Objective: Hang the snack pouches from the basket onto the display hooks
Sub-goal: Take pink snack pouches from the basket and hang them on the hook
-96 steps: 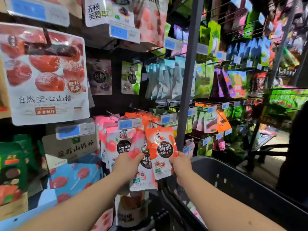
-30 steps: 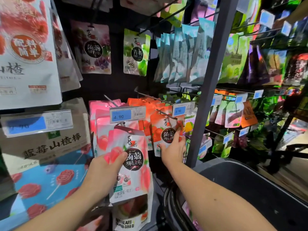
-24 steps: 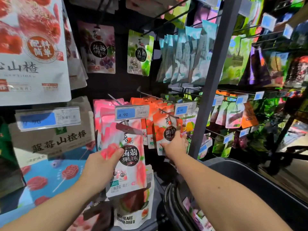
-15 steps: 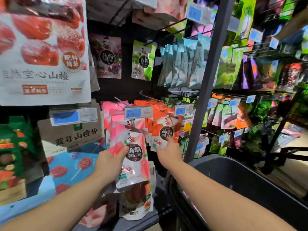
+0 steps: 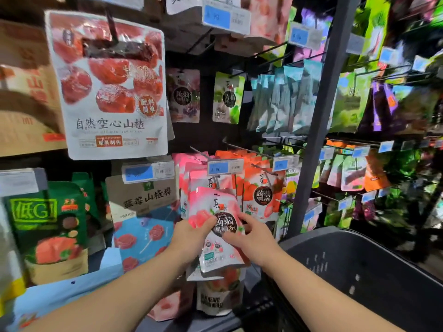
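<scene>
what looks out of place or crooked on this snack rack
Nothing looks spilled or torn. The one thing askew is the pink pouch: tilted and on no hook, gripped by the left hand and right hand below the price tag. The orange pouches beside it hang straight.

I note both bare forearms stretched forward, converging. The left hand [image 5: 191,240] grips the pink pouch [image 5: 213,207] by its left edge, thumb on front. The right hand [image 5: 255,243], just beside it, pinches the right edge, fingers curled.
</scene>
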`<state>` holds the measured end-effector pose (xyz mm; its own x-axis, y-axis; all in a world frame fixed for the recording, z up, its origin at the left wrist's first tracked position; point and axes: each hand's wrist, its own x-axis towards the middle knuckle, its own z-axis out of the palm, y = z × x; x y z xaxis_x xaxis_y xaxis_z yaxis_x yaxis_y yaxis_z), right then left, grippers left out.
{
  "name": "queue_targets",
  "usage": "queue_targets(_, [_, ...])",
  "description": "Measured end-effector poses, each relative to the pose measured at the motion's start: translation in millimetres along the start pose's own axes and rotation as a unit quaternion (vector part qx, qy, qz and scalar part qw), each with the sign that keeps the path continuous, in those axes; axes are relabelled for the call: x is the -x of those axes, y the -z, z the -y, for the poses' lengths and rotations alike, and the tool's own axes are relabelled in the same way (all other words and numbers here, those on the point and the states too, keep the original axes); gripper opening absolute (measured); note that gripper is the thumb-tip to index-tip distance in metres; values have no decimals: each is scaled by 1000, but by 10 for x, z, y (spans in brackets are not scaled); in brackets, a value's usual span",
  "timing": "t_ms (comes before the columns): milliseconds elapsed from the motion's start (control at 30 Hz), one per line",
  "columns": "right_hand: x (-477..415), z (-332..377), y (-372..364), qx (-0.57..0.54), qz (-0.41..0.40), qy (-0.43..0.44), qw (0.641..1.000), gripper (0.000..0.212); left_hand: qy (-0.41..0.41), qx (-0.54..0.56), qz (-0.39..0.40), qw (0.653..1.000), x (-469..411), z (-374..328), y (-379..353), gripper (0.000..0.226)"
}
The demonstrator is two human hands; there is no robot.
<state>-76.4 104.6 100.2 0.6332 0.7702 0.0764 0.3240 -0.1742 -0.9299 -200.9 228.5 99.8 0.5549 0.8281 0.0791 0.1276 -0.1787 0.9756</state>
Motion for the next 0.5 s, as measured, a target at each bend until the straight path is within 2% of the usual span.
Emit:
queue_targets(100, [-26,-22,-42,-9,-41,43,998,76,11,28,21,999,-3,12,88,27])
queue_targets(300, [-26,-93,-95,-43,-90,91,991,76,16,-100,-39,994,-78,63,257,70])
queue_targets(433, [-68,-130,-54,-59,-121,92,987,75,18,-67,-37,997,-149,123,286,61])
queue_targets(500, [-107,-140,-72,-51,-126,89,987,76,21,-71,-41,996,-155,114,260,65])
